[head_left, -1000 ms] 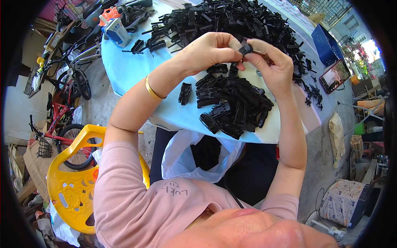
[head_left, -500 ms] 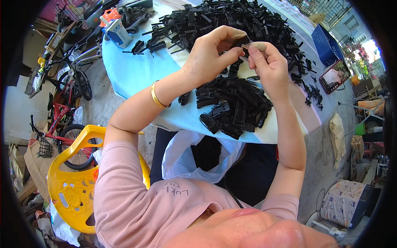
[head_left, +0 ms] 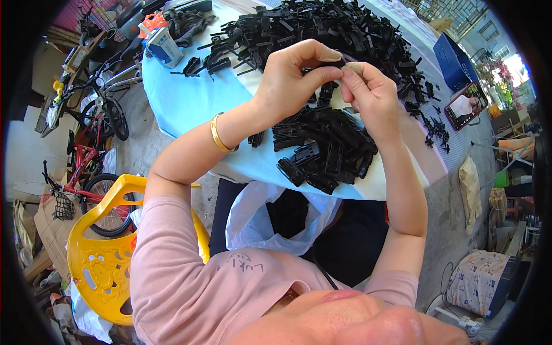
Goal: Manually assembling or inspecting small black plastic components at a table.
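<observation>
Above the table, my left hand (head_left: 292,80) and my right hand (head_left: 372,96) meet, fingertips pinched together around a small black plastic part (head_left: 343,62). Fingers hide most of that part, so its shape is unclear. Tan coverings wrap some fingertips on both hands. Just beyond the hands spreads a large heap of black plastic parts (head_left: 322,26). Nearer to me, below my wrists, lies a smaller pile of longer black plastic pieces (head_left: 330,150). Both piles rest on a light blue and cream tablecloth (head_left: 195,106).
A white plastic bag (head_left: 244,227) with dark contents sits open at my lap. To the right stand a propped phone (head_left: 466,106) and a blue basket (head_left: 453,62). A blue-white carton (head_left: 165,49) is at the far left; a yellow chair (head_left: 103,247) stands beside me.
Both hands stay together over the table, with slight shifts of the fingers. My left thumb and my right fingertips are now closer together, covering more of the black part.
</observation>
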`<state>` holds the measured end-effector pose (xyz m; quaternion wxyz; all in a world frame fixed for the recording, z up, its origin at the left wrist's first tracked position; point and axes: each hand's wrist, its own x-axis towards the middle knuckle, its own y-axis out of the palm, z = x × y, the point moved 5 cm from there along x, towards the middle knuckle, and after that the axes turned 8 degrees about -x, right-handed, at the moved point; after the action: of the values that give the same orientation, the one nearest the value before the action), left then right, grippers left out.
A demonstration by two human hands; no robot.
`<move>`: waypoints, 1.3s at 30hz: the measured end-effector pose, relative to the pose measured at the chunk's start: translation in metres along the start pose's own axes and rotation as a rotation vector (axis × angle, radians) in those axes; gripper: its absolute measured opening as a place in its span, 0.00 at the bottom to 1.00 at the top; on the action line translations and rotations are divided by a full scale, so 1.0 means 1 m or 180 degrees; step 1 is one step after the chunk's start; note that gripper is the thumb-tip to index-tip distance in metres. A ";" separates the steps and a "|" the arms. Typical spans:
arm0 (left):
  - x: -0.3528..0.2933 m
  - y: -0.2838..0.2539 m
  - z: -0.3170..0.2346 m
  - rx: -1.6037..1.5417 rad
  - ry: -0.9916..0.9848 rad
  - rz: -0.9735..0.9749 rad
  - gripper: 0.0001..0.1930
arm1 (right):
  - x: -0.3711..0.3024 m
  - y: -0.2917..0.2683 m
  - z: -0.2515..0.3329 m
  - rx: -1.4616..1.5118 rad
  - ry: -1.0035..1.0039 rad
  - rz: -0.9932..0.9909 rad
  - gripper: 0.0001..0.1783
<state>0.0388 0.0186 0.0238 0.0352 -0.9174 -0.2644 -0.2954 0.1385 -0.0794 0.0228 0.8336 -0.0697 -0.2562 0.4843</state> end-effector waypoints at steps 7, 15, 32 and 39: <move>0.000 0.004 -0.014 0.1094 0.0833 0.0110 0.10 | 0.001 0.005 -0.008 0.0557 0.0359 0.0074 0.09; 0.011 -0.004 0.008 -0.2459 -0.1229 0.0141 0.14 | -0.002 -0.018 0.015 -0.0553 -0.0943 -0.0518 0.12; 0.004 0.003 0.004 -0.0335 -0.0418 0.0546 0.19 | 0.004 -0.006 -0.005 0.0573 0.0362 0.0151 0.11; 0.003 0.003 0.004 0.0044 -0.0230 0.0468 0.17 | 0.004 -0.005 -0.004 0.0390 0.0142 0.0060 0.11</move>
<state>0.0448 0.0182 0.0227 0.0536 -0.9441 -0.1995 -0.2569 0.1456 -0.0780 0.0223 0.8372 -0.0317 -0.2068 0.5053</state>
